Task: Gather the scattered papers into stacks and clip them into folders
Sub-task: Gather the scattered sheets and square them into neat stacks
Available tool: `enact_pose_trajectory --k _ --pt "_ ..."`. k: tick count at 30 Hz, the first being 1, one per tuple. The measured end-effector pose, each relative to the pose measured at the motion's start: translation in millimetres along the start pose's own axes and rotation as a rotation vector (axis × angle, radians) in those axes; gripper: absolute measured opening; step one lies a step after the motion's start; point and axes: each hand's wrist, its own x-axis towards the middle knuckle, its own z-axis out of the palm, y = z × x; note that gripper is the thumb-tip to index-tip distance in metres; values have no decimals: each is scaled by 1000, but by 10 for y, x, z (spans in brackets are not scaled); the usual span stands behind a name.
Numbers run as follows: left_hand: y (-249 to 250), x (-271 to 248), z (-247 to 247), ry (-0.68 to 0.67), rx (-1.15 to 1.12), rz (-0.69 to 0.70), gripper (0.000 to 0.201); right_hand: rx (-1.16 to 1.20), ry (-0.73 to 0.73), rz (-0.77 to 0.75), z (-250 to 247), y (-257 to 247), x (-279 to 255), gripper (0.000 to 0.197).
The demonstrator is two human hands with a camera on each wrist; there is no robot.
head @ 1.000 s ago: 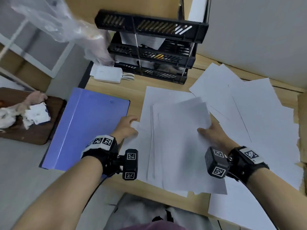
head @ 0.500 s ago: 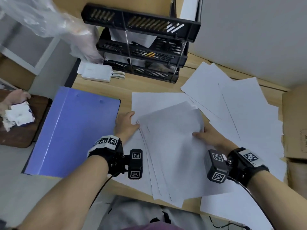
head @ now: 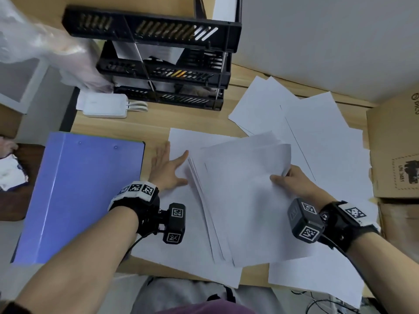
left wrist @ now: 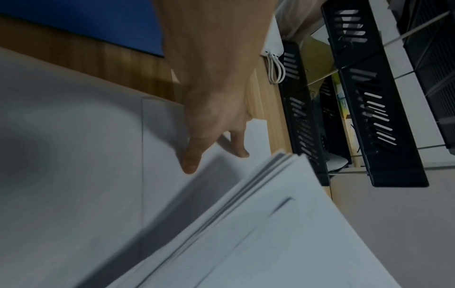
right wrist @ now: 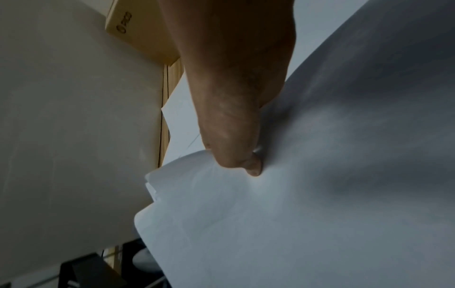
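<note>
Fanned stack of white paper sheets (head: 244,200) lies right of your flat, spread left hand (head: 166,167).
Your right hand (head: 292,184) pinches its far right corner; long axis runs toward the surface's near edge.

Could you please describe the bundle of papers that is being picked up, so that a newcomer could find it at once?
Start at the blue folder lying closed at the desk's left; just to its right, white sheets cover the wood. The bundle of papers is the fanned sheaf in the middle, which the right hand pinches at its far right edge. Unlike the loose sheets lying flat around it, it is several layers thick and lifted.
</note>
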Motion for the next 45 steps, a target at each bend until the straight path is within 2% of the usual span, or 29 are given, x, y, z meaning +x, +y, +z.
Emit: enact_pose_trajectory --k 5,7,8,11,16,19,22,23,26,28,30,31,33,36,38,42,45 --pt "-156 -115 19 -67 129 113 72 -49 -42 -15 215 -119 190 17" --pt "-180 -207 18 -1 107 150 60 -85 -55 -27 269 -202 253 21" --pt "-195 -271 28 44 15 141 61 -107 -63 -33 294 -251 276 22" --pt "-207 -545 23 155 -287 -19 66 -176 -117 -51 384 -400 346 22" --pt "-267 -1014 162 358 -465 -144 54 -403 -226 -73 737 -559 429 22" --pt "-241 -1319 265 510 -644 -246 42 -497 -216 -106 989 -555 466 25" --pt "-285 -1595 492 679 -737 -478 17 -559 -253 -142 1149 -506 536 28" --pt "-323 -1686 601 722 -767 -564 14 -592 -265 -163 1177 -462 612 34" --pt "-397 -1976 926 846 -710 -788 41 -647 -296 -210 1234 -351 800 47" --pt "-422 -2139 1119 801 -726 -912 49 -667 -304 -215 1308 -418 681 41" --pt "-399 -2278 1271 548 -923 -1041 59 -684 -300 -214 1375 -474 550 34" --pt "-385 -2332 1346 406 -1064 -1040 64 -694 -303 -219 1394 -464 544 33" --pt "-353 -2415 1447 240 -1252 -949 52 -714 -317 -226 1416 -429 565 32" --pt "-286 -2501 1444 220 -1235 -825 23 -738 -364 -211 1469 -435 454 29" --pt "-286 -2544 1371 215 -1190 -746 10 -730 -390 -192 1477 -437 393 29" --pt "-327 -2507 1153 305 -1119 -609 23 -680 -434 -181 1428 -414 376 31" --pt "-340 -2350 1001 357 -1087 -619 26 -636 -458 -169 1370 -379 369 26"
